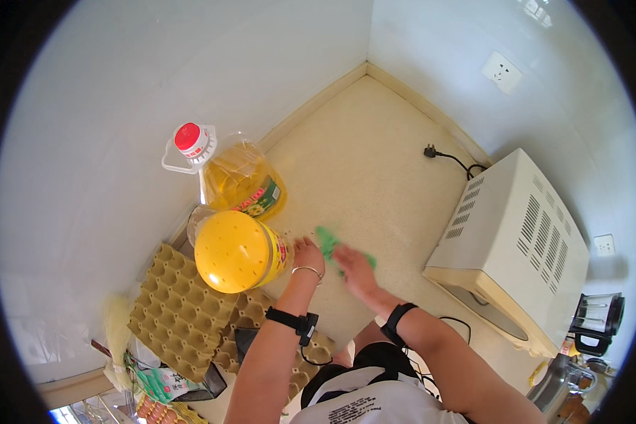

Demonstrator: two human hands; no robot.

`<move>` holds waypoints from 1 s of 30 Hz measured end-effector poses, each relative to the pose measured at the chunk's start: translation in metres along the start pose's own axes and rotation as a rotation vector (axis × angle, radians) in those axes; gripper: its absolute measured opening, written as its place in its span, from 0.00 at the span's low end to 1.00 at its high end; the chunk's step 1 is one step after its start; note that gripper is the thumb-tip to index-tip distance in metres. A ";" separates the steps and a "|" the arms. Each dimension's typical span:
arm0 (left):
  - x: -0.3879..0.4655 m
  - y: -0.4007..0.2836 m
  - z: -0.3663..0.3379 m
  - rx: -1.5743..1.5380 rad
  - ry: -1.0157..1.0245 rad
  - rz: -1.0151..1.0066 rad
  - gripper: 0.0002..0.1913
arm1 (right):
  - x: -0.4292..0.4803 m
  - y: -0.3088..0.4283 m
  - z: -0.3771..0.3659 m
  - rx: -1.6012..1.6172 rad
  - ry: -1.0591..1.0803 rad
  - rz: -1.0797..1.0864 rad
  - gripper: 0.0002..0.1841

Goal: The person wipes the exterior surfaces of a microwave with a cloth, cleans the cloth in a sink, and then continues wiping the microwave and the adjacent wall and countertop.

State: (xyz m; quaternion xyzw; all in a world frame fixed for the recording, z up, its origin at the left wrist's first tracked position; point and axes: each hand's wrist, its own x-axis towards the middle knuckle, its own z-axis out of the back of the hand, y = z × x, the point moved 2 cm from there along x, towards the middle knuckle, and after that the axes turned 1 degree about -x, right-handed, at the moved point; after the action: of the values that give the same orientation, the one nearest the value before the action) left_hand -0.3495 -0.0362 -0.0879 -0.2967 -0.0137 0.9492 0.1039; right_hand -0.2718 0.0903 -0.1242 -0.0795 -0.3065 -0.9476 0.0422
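Observation:
A green cloth [327,244] lies crumpled on the cream countertop [350,180]. Over it is my right hand [354,265], blurred, with its fingers on the fabric. My left hand [308,254], with a bracelet at the wrist, rests close to the cloth. It is right beside a large container with a yellow domed lid [233,252]; whether it touches the container is hard to see. A few dark crumbs lie near its fingertips. Behind the container stands a big clear bottle of yellow oil [244,175] with a red cap.
Cardboard egg trays [183,310] lie at the left, near a green-and-white packet [164,384] and eggs [159,411]. At the right sits a white microwave oven [530,249], its black plug [430,151] loose on the counter. A wall socket [502,71], a blender [596,323] and a sink [551,381] are beyond.

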 end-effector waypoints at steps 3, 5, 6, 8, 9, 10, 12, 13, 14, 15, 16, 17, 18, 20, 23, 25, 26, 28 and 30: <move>-0.024 -0.007 0.030 -0.204 0.117 0.000 0.23 | -0.012 0.025 0.004 0.107 0.088 0.279 0.21; -0.035 -0.007 0.035 -0.207 0.006 -0.051 0.20 | 0.010 0.027 0.040 0.663 0.112 -0.318 0.15; -0.039 -0.011 0.036 -0.210 -0.099 -0.108 0.17 | 0.017 0.013 0.055 0.635 -0.020 -0.443 0.15; -0.047 -0.013 0.029 -0.308 -0.224 -0.161 0.17 | 0.029 -0.026 0.087 0.276 -0.116 -0.577 0.16; -0.052 -0.014 0.028 -0.406 -0.353 -0.221 0.17 | 0.028 -0.046 0.099 -0.056 -0.087 -0.578 0.17; -0.056 -0.024 0.029 -0.412 -0.348 -0.233 0.17 | 0.010 -0.083 0.098 -0.255 -0.186 -0.525 0.18; -0.064 -0.028 0.031 -0.536 -0.276 -0.203 0.16 | -0.018 -0.108 0.076 -0.438 -0.272 -0.461 0.19; -0.066 -0.025 0.028 -0.536 -0.275 -0.199 0.16 | -0.028 -0.103 0.069 -0.451 -0.282 -0.366 0.22; -0.067 -0.022 0.023 -0.548 -0.289 -0.203 0.16 | -0.039 -0.098 0.064 -0.465 -0.294 -0.273 0.25; -0.070 -0.020 0.020 -0.560 -0.303 -0.208 0.16 | -0.050 -0.085 0.062 -0.465 -0.292 -0.272 0.25; -0.071 -0.017 0.016 -0.562 -0.301 -0.210 0.16 | -0.059 -0.059 0.060 -0.352 -0.288 -0.239 0.27; -0.072 -0.017 0.012 -0.578 -0.304 -0.218 0.16 | -0.069 -0.036 0.055 -0.245 -0.286 -0.208 0.29; -0.074 -0.016 0.012 -0.593 -0.311 -0.222 0.16 | -0.079 -0.016 0.042 -0.163 -0.260 -0.146 0.29; -0.076 -0.023 0.009 -0.605 -0.270 -0.223 0.15 | -0.093 0.016 0.010 -0.043 -0.196 0.018 0.27; -0.078 -0.022 0.006 -0.650 -0.263 -0.228 0.14 | -0.078 0.038 -0.004 0.113 0.057 0.012 0.25; -0.082 -0.020 0.005 -0.691 -0.285 -0.246 0.14 | -0.064 0.052 0.018 0.216 0.276 -0.110 0.23; -0.085 -0.013 0.009 -0.730 -0.322 -0.251 0.14 | -0.050 0.068 0.045 0.271 0.178 -0.109 0.22; -0.093 -0.010 0.018 -0.776 -0.360 -0.261 0.14 | -0.037 0.073 0.074 0.316 0.080 -0.109 0.21; -0.102 -0.010 0.027 -0.766 -0.380 -0.275 0.15 | -0.037 0.065 0.098 0.230 -0.160 -0.107 0.19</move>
State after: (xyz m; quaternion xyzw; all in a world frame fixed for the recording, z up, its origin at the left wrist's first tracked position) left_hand -0.2810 -0.0468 -0.0071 -0.1297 -0.4221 0.8907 0.1075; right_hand -0.2150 0.0964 -0.0151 -0.1328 -0.4191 -0.8979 -0.0242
